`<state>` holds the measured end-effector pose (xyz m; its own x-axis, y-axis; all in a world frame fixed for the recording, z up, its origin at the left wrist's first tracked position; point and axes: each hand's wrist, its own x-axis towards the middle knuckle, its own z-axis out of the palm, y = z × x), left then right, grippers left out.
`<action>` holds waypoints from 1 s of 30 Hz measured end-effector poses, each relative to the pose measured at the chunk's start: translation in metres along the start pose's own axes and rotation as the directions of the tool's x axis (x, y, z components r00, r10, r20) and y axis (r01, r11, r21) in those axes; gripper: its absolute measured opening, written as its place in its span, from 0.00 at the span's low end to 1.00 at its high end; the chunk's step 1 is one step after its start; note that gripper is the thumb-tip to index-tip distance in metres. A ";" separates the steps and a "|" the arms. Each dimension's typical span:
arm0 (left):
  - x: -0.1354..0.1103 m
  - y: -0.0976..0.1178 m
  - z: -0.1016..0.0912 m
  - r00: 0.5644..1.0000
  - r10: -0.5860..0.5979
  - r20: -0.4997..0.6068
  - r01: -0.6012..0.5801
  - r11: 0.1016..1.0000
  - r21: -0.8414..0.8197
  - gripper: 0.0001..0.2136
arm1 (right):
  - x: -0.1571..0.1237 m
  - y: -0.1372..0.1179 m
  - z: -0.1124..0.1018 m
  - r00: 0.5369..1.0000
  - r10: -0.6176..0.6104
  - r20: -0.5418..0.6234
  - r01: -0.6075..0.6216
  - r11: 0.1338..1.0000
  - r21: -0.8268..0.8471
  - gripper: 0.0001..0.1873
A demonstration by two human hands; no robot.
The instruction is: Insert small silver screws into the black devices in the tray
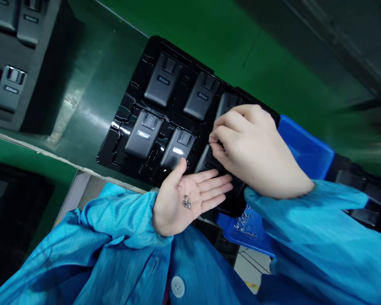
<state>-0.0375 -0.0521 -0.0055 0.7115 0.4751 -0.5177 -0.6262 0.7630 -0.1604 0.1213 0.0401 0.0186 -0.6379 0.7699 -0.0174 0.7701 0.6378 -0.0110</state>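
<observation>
My left hand (186, 199) lies palm up with its fingers stretched out, near the front edge of the black plastic tray (174, 116). Several small metal screws (186, 202) rest loose in its palm. Above the right part of the tray, my right hand (246, 142) is closed in a pinch; whatever is between its fingertips is hidden. Dark grey cases marked "Riton" sit in the tray's pockets, among them a front-left case (143, 137), a back-left case (163, 80) and a case (179, 148) beside my left thumb. My right hand partly covers others.
A blue bin (307, 146) stands at the right, and a blue tray with scattered screws (246, 224) is below my right wrist. At the left, a grey foam box (28, 84) holds more cases. The green bench edge (63, 159) runs along the front.
</observation>
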 end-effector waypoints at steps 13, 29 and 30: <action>0.000 0.002 0.000 1.000 -0.004 0.026 0.004 1.000 -0.021 0.40 | -0.039 -0.003 0.007 0.997 -0.034 -0.073 0.037 0.999 0.039 0.15; -0.008 0.003 -0.007 0.993 0.036 0.111 -0.032 0.998 -0.045 0.34 | -0.048 -0.073 -0.027 0.979 -0.164 -0.118 0.191 0.941 0.278 0.10; -0.008 0.002 -0.008 0.993 0.034 0.112 -0.028 0.998 -0.056 0.33 | -0.047 -0.073 -0.027 0.980 -0.168 -0.110 0.192 0.944 0.269 0.10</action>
<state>-0.0471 -0.0573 -0.0082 0.7209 0.5473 -0.4251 -0.6628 0.7237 -0.1922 0.0948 -0.0421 0.0470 -0.7545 0.6494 0.0947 0.6050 0.7442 -0.2831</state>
